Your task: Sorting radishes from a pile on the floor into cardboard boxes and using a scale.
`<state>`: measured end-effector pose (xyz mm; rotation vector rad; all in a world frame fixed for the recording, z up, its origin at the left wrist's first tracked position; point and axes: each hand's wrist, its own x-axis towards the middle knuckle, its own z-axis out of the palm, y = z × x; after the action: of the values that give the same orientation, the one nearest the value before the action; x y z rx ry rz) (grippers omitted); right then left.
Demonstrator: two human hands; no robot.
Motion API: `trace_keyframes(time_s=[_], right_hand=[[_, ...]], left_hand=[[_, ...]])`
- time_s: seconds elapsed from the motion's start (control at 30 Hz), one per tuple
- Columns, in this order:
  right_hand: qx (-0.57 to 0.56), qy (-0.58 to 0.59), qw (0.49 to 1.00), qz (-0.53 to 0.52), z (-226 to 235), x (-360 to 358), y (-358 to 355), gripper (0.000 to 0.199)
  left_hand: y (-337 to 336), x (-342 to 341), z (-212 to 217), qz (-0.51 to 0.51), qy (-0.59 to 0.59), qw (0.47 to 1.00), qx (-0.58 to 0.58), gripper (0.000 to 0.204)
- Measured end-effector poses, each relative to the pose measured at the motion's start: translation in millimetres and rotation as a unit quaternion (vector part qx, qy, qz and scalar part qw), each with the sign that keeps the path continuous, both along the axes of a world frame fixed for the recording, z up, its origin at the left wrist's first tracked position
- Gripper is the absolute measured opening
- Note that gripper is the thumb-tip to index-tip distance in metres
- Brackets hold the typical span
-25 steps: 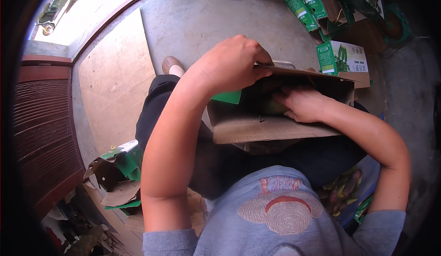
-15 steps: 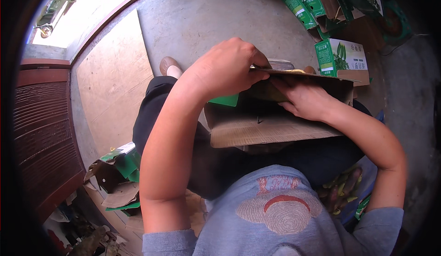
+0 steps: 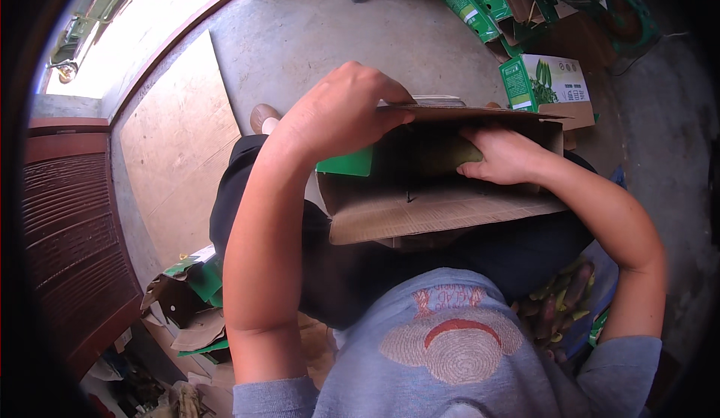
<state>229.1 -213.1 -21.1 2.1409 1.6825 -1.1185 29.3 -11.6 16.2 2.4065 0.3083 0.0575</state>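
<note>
An open cardboard box (image 3: 420, 212) with green outer sides rests on my lap, its brown flaps spread toward me. My left hand (image 3: 337, 114) grips the far top flap and holds it up. Inside the box, my right hand (image 3: 506, 155) is closed around a long green vegetable (image 3: 450, 155). The box's depth is in shadow, so its other contents are hidden.
Several green and white printed cartons (image 3: 544, 80) stand on the concrete floor at the upper right. A plywood sheet (image 3: 176, 148) lies to the left. Torn green box pieces (image 3: 191, 298) lie at the lower left. More green vegetables (image 3: 559, 305) lie by my right side.
The box has tilted and shifted slightly on my lap. My right hand went further into it along the green vegetable. My left hand kept its hold on the top flap.
</note>
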Motion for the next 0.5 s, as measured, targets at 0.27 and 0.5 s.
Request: trace_keyframes(time_s=[0.27, 0.5], right_hand=[[-0.02, 0.036, 0.999, -0.029, -1.9, 5.3, -18.4, 0.078], [-0.164, 0.122, 0.947, -0.248, -2.5, 10.7, -9.1, 0.069]], left_hand=[[-6.0, -0.2, 2.5, -0.03, -0.02, 0.999, 0.001, 0.019], [-8.8, -2.1, 8.3, -0.021, -0.009, 1.0, -0.007, 0.019]])
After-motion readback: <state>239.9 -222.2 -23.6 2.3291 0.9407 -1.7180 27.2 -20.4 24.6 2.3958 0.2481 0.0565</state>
